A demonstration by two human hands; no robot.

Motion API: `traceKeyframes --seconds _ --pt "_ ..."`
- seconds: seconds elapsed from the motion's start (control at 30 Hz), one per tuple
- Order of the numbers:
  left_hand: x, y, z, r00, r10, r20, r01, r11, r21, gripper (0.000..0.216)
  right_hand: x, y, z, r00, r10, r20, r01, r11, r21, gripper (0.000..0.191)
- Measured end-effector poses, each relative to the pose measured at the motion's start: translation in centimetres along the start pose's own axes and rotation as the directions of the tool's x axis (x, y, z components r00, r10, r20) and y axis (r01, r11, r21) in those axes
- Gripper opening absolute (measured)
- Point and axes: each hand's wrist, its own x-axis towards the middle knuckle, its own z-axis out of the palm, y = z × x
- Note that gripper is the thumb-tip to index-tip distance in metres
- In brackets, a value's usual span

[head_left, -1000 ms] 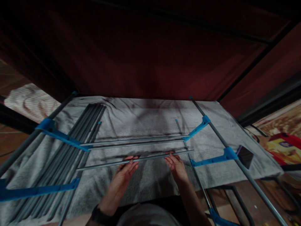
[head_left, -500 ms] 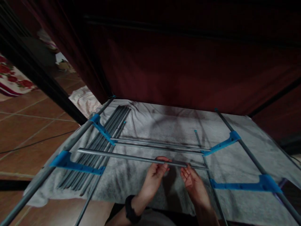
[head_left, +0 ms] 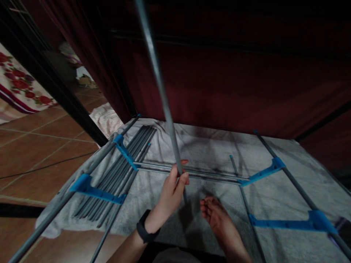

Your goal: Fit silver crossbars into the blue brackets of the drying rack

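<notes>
My left hand (head_left: 172, 190) is closed around a long grey metal rod (head_left: 159, 84), which now stands nearly upright and leans up to the top left. Its lower end is just below my fingers. My right hand (head_left: 215, 215) hovers palm up over the grey towel (head_left: 203, 146), fingers loosely curled, holding nothing. Beyond my hands, two grey rods (head_left: 192, 171) lie across between blue plastic connectors (head_left: 126, 153) (head_left: 263, 171).
A bundle of several grey rods (head_left: 120, 175) lies on the towel's left part. Grey side tubes with blue connectors run along both sides (head_left: 95, 162) (head_left: 298, 190). Dark red fabric (head_left: 233, 84) hangs behind. Tiled floor (head_left: 33, 153) lies to the left.
The rod, held level by both hands before, has swung up to nearly vertical in my left hand. My right hand has let go and dropped lower. The view shifted left.
</notes>
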Motion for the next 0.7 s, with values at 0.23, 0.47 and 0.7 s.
traceKeyframes --seconds 0.23,0.47,0.7 --pt "-0.3 0.3 -0.4 0.983 0.109 0.149 -0.138 0.971 0.197 0.024 0.3 -2.0 -1.1 0.995 0.005 -0.099 -0.006 1.0 -0.006 0.042" --pt "0.0 -3.3 -1.1 0.926 0.139 0.351 -0.305 0.824 0.478 0.03 0.4 -3.0 -0.9 0.992 -0.02 -0.128 0.022 1.0 0.016 0.043" --pt "-0.5 -6.9 -3.4 0.952 0.022 0.306 -0.163 0.881 0.445 0.027 0.4 -3.3 -1.0 0.99 -0.07 -0.122 0.071 0.997 0.001 0.036"
